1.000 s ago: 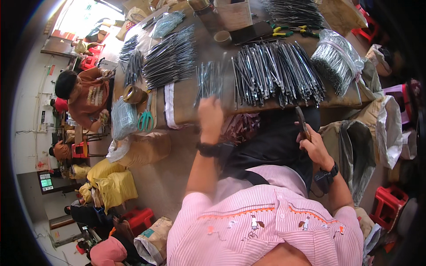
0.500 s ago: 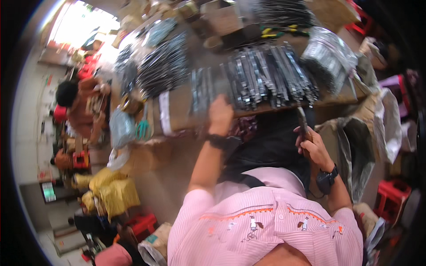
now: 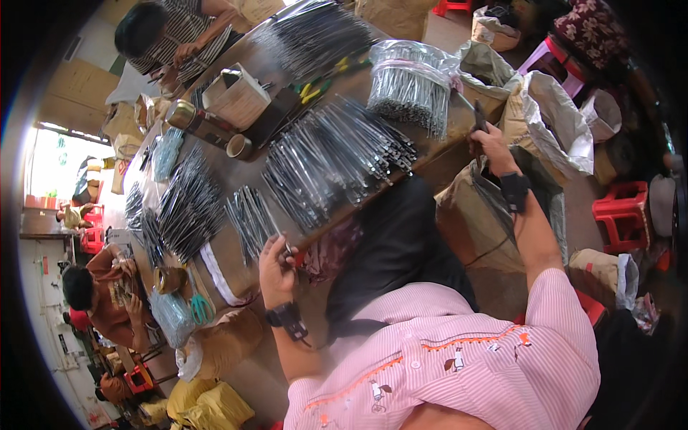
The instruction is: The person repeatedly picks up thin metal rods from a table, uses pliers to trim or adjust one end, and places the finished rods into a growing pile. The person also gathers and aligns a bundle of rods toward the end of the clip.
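Note:
My left hand (image 3: 278, 269) is at the table's near edge, its thumb and fingers closed round the near end of a thin shiny strip. Beside it lies a small batch of dark, shiny strips (image 3: 247, 221). A wider row of similar strips (image 3: 333, 154) spreads to the right, with ends toward me. Out at the right, beyond the table's corner, my right hand (image 3: 493, 149) is wrapped round a slim hand tool (image 3: 479, 113) with a dark handle; its exact kind is unclear. A clear bag of silvery strips (image 3: 410, 86) stands close to that tool.
At the left are another strip pile (image 3: 188, 204), a tape roll (image 3: 170, 279) and teal scissors (image 3: 201, 309). A flask (image 3: 193, 118), a carton (image 3: 235, 100) and yellow-handled pliers (image 3: 310, 93) are farther back. Open sacks (image 3: 548, 118) stand right. Co-workers (image 3: 172, 39) sit at the far side and left.
My view has turned, tilting the table. My right hand has swung outward to the right with the tool. My left hand has drawn back to the near edge, holding a strip.

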`<state>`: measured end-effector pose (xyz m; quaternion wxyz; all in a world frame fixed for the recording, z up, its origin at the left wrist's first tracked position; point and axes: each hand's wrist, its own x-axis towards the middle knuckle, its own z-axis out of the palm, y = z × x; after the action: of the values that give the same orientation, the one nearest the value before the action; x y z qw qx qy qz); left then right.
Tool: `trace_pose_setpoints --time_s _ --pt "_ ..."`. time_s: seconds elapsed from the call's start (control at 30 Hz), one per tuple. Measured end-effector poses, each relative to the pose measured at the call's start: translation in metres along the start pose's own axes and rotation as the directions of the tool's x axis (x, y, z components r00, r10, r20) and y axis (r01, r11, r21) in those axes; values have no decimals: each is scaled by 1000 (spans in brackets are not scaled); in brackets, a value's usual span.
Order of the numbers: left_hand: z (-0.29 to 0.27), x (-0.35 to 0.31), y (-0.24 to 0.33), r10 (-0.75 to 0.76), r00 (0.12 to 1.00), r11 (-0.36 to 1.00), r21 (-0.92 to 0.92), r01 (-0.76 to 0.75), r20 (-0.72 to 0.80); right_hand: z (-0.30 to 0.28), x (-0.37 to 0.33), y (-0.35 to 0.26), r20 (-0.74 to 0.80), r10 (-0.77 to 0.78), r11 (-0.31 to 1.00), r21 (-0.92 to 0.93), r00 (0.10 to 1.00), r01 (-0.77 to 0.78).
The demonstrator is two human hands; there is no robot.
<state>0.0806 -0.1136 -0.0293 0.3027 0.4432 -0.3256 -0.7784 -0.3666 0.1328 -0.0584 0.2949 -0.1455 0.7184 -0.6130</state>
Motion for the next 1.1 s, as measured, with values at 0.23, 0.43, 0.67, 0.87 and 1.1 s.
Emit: trace_pose_setpoints --time_s 0.23,0.43,0.67,0.87,1.1 --pt "14 -22 4 -13 998 1000 28 11 69 21 48 8 -58 -406 494 -854 912 166" --pt "17 -30 4 -21 993 995 95 10 114 22 60 5 -14 -373 450 -877 928 168" --pt "2 -34 -3 -27 995 997 77 20 96 -1 21 -4 119 90 964 -259 989 -57" --pt "12 -37 -9 -29 992 999 32 26 125 17 -32 -3 249 247 885 335 937 -322" --pt "26 -43 -9 12 987 1000 11 -14 158 34 -37 -12 530 81 477 723 844 -499"
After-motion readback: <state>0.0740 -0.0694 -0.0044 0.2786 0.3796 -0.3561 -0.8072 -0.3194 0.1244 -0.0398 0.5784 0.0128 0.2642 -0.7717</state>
